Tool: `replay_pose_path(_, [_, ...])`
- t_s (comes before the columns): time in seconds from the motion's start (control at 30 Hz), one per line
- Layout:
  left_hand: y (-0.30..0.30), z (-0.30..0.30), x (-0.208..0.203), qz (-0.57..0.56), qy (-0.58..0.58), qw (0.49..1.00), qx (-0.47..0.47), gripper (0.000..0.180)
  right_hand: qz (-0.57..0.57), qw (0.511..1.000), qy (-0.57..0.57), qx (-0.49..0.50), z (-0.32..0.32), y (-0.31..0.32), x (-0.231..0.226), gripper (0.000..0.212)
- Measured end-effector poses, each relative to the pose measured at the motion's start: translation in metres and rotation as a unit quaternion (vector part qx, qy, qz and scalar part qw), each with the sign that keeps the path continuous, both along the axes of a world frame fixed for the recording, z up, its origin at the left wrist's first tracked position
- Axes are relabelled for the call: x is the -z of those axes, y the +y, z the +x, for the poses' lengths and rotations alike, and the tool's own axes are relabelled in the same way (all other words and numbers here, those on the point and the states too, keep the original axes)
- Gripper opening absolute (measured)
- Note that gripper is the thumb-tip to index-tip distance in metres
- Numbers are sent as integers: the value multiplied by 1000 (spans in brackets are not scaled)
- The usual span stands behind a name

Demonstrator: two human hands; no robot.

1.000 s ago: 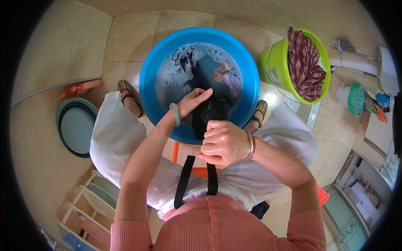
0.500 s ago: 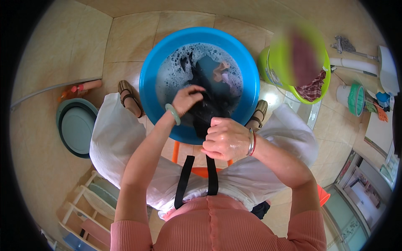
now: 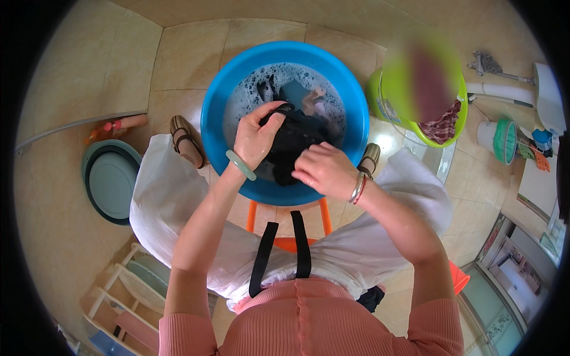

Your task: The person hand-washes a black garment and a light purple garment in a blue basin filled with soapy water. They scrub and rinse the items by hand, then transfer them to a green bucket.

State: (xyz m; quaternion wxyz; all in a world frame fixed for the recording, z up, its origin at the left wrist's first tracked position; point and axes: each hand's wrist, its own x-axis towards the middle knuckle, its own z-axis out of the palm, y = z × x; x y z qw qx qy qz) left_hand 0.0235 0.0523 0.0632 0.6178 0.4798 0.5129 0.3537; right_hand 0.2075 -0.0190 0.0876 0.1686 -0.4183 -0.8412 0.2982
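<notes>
A round blue basin (image 3: 212,107) holds foamy water (image 3: 236,110) and wet laundry. My left hand (image 3: 255,137), with a pale green bangle at the wrist, grips a black garment (image 3: 297,133) at its upper left, thumb and fingers closed on the fabric. At the garment's lower right, my right hand (image 3: 328,171) is also closed on the black cloth, its fingertips partly hidden. The garment is bunched up just over the water, toward the near side of the basin. Beyond it, a blue-grey cloth (image 3: 294,91) and a pinkish cloth (image 3: 312,99) lie in the suds.
A lime-green bucket (image 3: 464,115) with a maroon checked cloth (image 3: 442,127) stands to the right; a blurred green-and-maroon patch covers part of it. Grey-green basins (image 3: 111,184) sit at left, near a shelf rack (image 3: 122,288). Orange legs (image 3: 252,215) show under the blue basin.
My left hand has gone from loosely bent over the cloth to gripping it. My right hand has moved forward and right, from the basin's near rim to over the water, and the black cloth is more bunched.
</notes>
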Motion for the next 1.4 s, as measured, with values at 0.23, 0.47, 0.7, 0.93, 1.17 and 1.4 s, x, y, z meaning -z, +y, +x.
replay_pose_path(0.23, [-3,-3,-29,-9,33,995,90,20,-107,933,154,307,10,29,-2,16])
replay_pose_path(0.47, [6,-7,-38,87,13,991,98,24,-79,953,193,221,9,32,7,14])
replay_pose_path(0.7, [-3,-5,-9,-283,-104,932,-201,66,-170,890,266,328,5,25,2,15])
replay_pose_path(0.93, [-21,-2,15,-465,-252,848,41,74,-267,816,398,323,8,27,-3,15])
replay_pose_path(1.17, [-10,1,-20,-354,-230,906,-21,65,-253,849,319,337,23,35,-6,17])
replay_pose_path(1.4, [-4,-7,-28,-268,-184,942,-86,29,-178,872,242,386,26,33,5,15])
